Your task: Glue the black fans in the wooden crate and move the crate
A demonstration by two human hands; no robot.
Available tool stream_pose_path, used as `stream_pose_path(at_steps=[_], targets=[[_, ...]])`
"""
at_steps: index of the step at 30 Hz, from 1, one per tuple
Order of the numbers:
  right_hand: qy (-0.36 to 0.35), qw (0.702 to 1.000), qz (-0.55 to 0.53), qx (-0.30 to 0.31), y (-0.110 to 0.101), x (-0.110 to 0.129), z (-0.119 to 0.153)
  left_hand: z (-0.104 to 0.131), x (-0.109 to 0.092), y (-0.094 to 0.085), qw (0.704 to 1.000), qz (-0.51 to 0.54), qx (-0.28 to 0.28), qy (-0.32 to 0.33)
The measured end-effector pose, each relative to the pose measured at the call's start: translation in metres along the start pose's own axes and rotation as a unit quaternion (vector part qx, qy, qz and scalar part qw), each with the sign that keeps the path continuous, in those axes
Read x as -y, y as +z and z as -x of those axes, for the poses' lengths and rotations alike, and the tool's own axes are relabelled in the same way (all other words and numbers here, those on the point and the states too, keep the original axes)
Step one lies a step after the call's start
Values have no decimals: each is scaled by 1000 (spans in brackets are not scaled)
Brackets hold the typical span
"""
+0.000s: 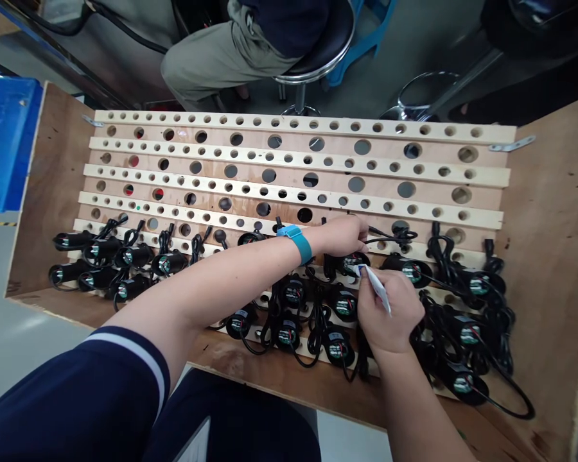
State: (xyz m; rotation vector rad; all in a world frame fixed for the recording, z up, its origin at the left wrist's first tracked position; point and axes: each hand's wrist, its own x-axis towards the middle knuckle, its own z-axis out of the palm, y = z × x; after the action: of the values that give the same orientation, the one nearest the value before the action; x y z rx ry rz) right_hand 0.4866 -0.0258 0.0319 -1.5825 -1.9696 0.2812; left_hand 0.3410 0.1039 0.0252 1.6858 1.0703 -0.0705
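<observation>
Reaching across the wooden crate (58,160), your left hand (341,234) closes its fingertips on a thin black cord (388,239) that runs toward the upper rows of the perforated rack (298,157). A teal wristband (298,242) sits on that forearm. Your right hand (390,311) is curled around a small white slip (378,287), pinched between thumb and forefinger, its tip pointing down and to the right. Just above the right hand, between both hands, lies a black cylindrical unit (354,263) with a green-and-white label on its end; the slip's upper end is touching or nearly touching it, which one you cannot tell. More of the same black units with coiled cords fill the lower rows, one cluster at the far left (106,263) and another at the right (467,333). A blue bin (4,141) stands beside the crate, and another person sits on a stool (318,58) beyond it.
</observation>
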Motion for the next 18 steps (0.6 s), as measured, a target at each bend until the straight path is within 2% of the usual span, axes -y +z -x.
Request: stream_pose_path(at_steps=[18], targets=[[24,1000,5,6,-3,-9,4,1,0,-1,1000,-11,6,3]])
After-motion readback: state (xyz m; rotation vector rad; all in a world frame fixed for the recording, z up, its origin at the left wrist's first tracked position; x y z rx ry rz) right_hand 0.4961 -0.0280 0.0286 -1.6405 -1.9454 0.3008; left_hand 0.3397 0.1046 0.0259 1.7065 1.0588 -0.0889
